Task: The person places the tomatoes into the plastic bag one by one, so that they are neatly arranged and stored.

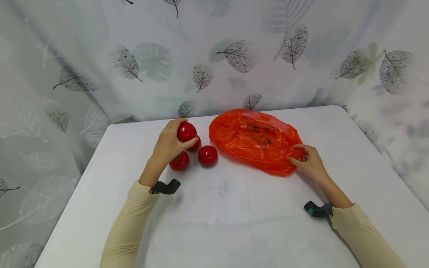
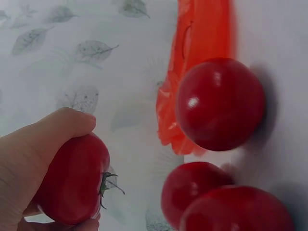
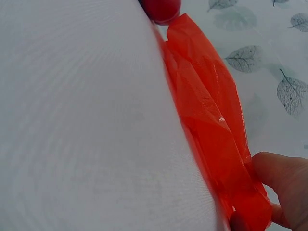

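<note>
My left hand (image 1: 170, 143) grips a red tomato (image 1: 186, 131) and holds it above the other tomatoes. In the left wrist view the gripped tomato (image 2: 74, 180) shows its green stem, with fingers curled round it. Three more tomatoes lie close by: one at the front left (image 1: 179, 161), one on the right (image 1: 207, 156), and one partly hidden behind the held tomato (image 1: 195, 143). Over on the right, my right hand (image 1: 311, 162) pinches the near right end of a crumpled orange-red plastic bag (image 1: 248, 143). Dark print shows on the bag, which lies flattish.
All of this is on a white-covered table (image 1: 234, 223). A leaf-patterned curtain (image 1: 214, 56) hangs along its back and left side. Each wrist wears a small black camera mount, one on the left (image 1: 168, 187) and one on the right (image 1: 317, 209).
</note>
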`<state>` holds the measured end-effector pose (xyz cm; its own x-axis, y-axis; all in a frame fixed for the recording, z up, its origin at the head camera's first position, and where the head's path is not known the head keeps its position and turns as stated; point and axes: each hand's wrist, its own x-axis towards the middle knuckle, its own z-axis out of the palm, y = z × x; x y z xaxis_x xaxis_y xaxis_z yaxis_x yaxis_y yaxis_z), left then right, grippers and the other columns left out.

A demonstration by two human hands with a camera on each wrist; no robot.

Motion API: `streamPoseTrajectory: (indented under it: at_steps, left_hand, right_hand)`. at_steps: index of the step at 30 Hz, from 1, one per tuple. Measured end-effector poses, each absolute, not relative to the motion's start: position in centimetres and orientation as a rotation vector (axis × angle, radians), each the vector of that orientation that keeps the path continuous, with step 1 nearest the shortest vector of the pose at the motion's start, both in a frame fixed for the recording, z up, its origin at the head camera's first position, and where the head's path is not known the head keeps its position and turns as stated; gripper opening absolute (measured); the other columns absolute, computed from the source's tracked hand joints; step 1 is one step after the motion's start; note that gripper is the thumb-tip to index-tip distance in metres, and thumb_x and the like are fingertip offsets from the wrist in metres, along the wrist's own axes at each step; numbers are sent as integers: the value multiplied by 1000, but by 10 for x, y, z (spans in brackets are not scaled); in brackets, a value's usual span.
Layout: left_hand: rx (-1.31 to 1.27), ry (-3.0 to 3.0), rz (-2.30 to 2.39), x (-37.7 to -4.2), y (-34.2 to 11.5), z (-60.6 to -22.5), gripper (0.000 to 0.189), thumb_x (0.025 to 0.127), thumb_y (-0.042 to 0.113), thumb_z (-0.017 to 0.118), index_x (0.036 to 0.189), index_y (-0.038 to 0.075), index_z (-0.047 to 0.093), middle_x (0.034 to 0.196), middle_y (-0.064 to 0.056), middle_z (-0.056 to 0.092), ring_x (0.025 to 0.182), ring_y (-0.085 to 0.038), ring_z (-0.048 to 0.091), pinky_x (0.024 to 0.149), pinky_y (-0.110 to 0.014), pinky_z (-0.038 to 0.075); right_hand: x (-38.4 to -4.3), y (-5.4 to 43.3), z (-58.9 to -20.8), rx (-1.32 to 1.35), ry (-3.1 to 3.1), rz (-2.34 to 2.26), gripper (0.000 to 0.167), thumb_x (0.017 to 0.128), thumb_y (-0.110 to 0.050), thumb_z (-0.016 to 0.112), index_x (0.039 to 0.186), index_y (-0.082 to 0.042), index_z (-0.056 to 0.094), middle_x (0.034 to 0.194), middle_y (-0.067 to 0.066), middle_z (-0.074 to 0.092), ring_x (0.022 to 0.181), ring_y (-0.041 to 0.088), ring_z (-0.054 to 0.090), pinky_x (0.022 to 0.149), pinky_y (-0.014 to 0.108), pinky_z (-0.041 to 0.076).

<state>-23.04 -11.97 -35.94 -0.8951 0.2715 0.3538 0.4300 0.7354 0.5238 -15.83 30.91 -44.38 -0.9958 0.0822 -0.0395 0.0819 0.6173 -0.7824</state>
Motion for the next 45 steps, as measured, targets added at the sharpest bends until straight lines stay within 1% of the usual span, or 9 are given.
streamPoseTrajectory:
  at_steps: [7, 12, 17, 20, 25, 29, 39, 42, 45]
  left_hand:
    - [-583, -2665, -925, -237, -105, -352, 66, 82, 31, 77, 135, 6, 48, 133, -17, 52, 117, -34, 54, 86, -49, 56]
    - [-569, -2646, -938, -240, -97, -351, 63, 82, 31, 77, 134, 6, 50, 132, -17, 49, 115, -36, 56, 86, -50, 56]
    - [-588, -2618, -965, -241, -89, -353, 61, 82, 27, 77, 132, 6, 51, 129, -19, 48, 111, -38, 57, 85, -50, 56]
    - [-603, -2620, -982, -243, -84, -354, 61, 82, 27, 78, 133, 6, 50, 130, -19, 48, 111, -37, 57, 86, -49, 56]
    - [-603, -2648, -987, -248, -74, -355, 64, 82, 29, 78, 134, 7, 49, 134, -19, 46, 113, -37, 57, 87, -48, 56]
    - [-619, -2648, -971, -252, -68, -357, 64, 82, 29, 78, 134, 5, 49, 133, -19, 47, 113, -37, 57, 87, -47, 56]
    - [-662, -2620, -947, -261, -50, -362, 63, 82, 29, 78, 133, 4, 51, 129, -20, 49, 107, -36, 61, 86, -45, 57]
    - [-667, -2627, -942, -264, -44, -362, 63, 82, 30, 78, 133, 4, 51, 130, -20, 49, 107, -36, 61, 87, -45, 56]
    - [-680, -2631, -930, -268, -38, -362, 64, 82, 31, 78, 134, 5, 51, 130, -20, 49, 110, -36, 60, 88, -45, 56]
  right_hand:
    - [-159, 309, -443, -163, -2821, 1385, 55, 95, -21, 62, 139, 4, 41, 141, 32, 29, 119, 46, 36, 93, 47, 45]
    - [-158, 307, -443, -164, -2824, 1389, 56, 95, -21, 62, 140, 4, 40, 142, 33, 28, 120, 46, 35, 95, 51, 45]
    - [-156, 308, -444, -157, -2829, 1382, 55, 95, -20, 63, 139, 5, 41, 141, 32, 29, 118, 45, 35, 91, 45, 46]
    - [-156, 308, -445, -150, -2825, 1379, 54, 94, -18, 63, 138, 5, 41, 141, 32, 29, 118, 45, 36, 91, 44, 45]
    - [-157, 309, -447, -151, -2816, 1381, 54, 94, -18, 63, 138, 5, 42, 141, 33, 28, 118, 46, 36, 95, 52, 44]
    - [-158, 309, -447, -155, -2809, 1379, 54, 94, -17, 63, 138, 5, 42, 142, 33, 28, 119, 46, 35, 97, 55, 43]
    - [-158, 312, -450, -139, -2793, 1380, 54, 93, -17, 64, 137, 5, 43, 141, 33, 30, 119, 44, 35, 95, 51, 41]
    - [-158, 312, -450, -139, -2801, 1377, 54, 93, -18, 64, 137, 4, 43, 141, 32, 29, 118, 44, 35, 93, 48, 42]
    - [-158, 312, -449, -148, -2807, 1370, 54, 93, -18, 64, 138, 4, 43, 141, 32, 29, 118, 44, 35, 93, 49, 43]
